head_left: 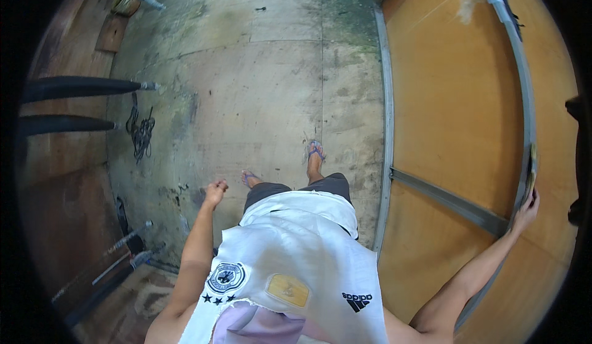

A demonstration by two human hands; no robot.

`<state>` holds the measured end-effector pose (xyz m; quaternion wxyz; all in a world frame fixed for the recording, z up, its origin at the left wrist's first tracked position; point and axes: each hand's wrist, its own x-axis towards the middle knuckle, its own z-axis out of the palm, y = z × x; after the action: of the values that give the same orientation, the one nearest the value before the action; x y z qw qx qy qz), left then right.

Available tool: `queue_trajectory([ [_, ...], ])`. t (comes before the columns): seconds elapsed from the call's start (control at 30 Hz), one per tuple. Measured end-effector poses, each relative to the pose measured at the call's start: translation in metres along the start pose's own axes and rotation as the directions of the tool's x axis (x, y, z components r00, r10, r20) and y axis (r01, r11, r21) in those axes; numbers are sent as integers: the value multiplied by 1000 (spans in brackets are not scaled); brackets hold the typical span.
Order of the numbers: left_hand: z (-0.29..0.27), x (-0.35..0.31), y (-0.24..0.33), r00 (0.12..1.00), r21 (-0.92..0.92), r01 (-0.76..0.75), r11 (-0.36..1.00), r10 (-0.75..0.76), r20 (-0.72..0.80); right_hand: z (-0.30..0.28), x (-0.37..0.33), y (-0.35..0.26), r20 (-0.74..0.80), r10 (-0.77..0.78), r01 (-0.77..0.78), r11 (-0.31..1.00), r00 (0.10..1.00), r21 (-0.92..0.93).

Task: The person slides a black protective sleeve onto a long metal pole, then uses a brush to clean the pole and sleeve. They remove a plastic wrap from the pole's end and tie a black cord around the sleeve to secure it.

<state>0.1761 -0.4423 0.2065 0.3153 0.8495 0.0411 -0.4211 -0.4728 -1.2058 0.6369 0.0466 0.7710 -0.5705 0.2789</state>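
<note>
My right hand [526, 212] reaches out to the far right, beside the grey metal rail [525, 91] of a wooden-panelled frame. Its fingers close at the lower end of a thin, narrow strip [532, 166], yellowish and dark, lying along the rail; its kind is too small to make out. At my left side, my left hand [214, 193] hangs above the floor with its fingers curled in, and nothing shows in it.
Tan wooden panels [456, 116] with a grey crossbar [450, 201] run along my right. On the left, two dark padded tubes [80, 88] jut out above the stained floor [259, 97], near a tangled black cord [142, 134]. More metal tubes [139, 259] lie lower left.
</note>
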Motion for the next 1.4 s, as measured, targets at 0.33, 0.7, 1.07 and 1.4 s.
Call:
queue_trajectory([
  [0.33,81,-107,-40,952,44,283,958,-286,111,14,-8,42,-104,-21,11,996,994,-91],
  [0.7,61,-133,-50,999,-242,-26,970,16,-44,0,-19,43,-31,-140,102,840,990,-533],
  [1.07,87,-187,-231,983,-135,183,974,-183,14,11,-94,34,-27,3,-25,504,1000,-864],
  [1.4,161,-101,-108,968,-301,179,937,-222,-115,12,-63,69,58,47,20,573,997,-820],
])
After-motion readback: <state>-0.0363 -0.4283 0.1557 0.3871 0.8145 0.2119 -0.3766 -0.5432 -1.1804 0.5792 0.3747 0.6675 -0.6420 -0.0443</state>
